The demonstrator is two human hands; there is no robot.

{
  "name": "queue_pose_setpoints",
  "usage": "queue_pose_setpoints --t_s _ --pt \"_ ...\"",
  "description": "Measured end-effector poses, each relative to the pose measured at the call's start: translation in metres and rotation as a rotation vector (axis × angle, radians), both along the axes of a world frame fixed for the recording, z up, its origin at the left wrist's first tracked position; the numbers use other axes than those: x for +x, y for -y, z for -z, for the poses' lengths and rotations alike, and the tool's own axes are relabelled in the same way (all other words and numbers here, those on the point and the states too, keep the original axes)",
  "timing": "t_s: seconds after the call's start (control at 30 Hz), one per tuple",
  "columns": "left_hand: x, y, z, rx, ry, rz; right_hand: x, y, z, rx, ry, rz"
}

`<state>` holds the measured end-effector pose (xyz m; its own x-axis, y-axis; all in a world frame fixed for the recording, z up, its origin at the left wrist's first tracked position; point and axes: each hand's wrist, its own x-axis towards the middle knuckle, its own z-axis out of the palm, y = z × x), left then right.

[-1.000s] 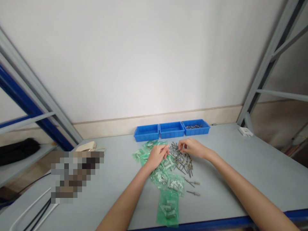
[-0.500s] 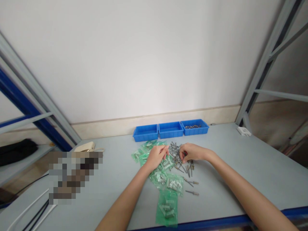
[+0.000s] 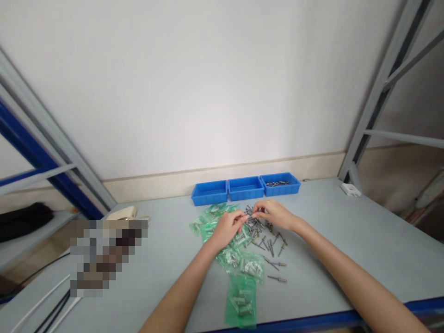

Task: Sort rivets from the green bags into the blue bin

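Note:
My left hand (image 3: 227,227) hovers over green plastic bags (image 3: 243,238) with small metal parts inside. Its fingers are closed in a pinch; what they hold is too small to make out. Facing it, my right hand (image 3: 275,214) has thumb and fingertips pinched close to the left fingertips, above a heap of loose blind rivets (image 3: 255,225). Whatever sits between those fingertips is also unclear. More rivets lie scattered below, with a single rivet (image 3: 277,279) nearest the front. A separate green bag (image 3: 241,300) with metal cylinders rests by the table's front edge.
Three blue bins stand in a row along the wall: the left bin (image 3: 210,200), the middle bin (image 3: 246,194) and the right bin (image 3: 282,190), which contains rivets. A white plastic piece (image 3: 350,189) lies far right. Cables and a cream-coloured box (image 3: 122,213) are at left, beside metal frame posts.
My right hand has moved up and left from the rivet heap to my left fingertips. Some rivets under it have shifted. My left hand has barely moved.

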<state>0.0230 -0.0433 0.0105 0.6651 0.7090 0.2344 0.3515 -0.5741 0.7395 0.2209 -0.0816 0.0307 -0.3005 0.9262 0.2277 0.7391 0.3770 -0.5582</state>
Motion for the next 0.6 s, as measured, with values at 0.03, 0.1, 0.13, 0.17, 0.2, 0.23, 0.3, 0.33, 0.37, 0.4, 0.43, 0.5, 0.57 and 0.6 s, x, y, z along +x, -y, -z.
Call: queue_pose_setpoints --t_s 0.03,0.1,0.13,0.17,0.2,0.23,0.3,0.33,0.37,0.4,0.43,0.5,0.57,0.6 --pt "0.000 0.000 0.000 -0.001 0.011 -0.001 -0.001 0.000 0.001 0.006 -0.003 0.007" --pt "-0.001 -0.001 0.001 -0.003 0.042 -0.013 -0.004 -0.001 0.002 0.009 -0.014 0.020" --pt "-0.001 -0.002 0.001 -0.006 0.059 -0.020 -0.005 -0.001 0.003 0.008 -0.019 0.026" --pt "-0.001 -0.002 0.002 -0.011 0.077 -0.026 -0.006 -0.002 0.003 0.007 -0.024 0.032" --pt "0.000 -0.003 0.002 -0.019 0.096 -0.030 -0.007 -0.002 0.004 0.007 -0.032 0.035" --pt "0.000 -0.003 0.003 -0.029 0.116 -0.034 -0.008 -0.002 0.005 0.008 -0.044 0.036" --pt "0.000 -0.005 0.004 -0.046 0.156 -0.044 -0.009 -0.003 0.006 0.022 -0.094 0.037" --pt "0.001 -0.006 0.005 -0.051 0.176 -0.052 -0.009 -0.004 0.007 0.037 -0.130 0.040" --pt "0.001 -0.006 0.006 -0.056 0.193 -0.062 -0.010 -0.004 0.009 0.056 -0.166 0.044" --pt "0.001 -0.007 0.006 -0.059 0.206 -0.072 -0.010 -0.005 0.010 0.076 -0.199 0.048" --pt "0.001 -0.007 0.006 -0.061 0.217 -0.081 -0.010 -0.005 0.011 0.094 -0.223 0.050" --pt "0.002 -0.006 0.005 -0.062 0.231 -0.097 -0.011 -0.005 0.012 0.112 -0.241 0.045" --pt "0.002 -0.005 0.003 -0.063 0.235 -0.110 -0.011 -0.006 0.013 0.104 -0.224 0.035" --pt "0.002 -0.004 0.002 -0.065 0.235 -0.114 -0.012 -0.006 0.013 0.094 -0.213 0.032"
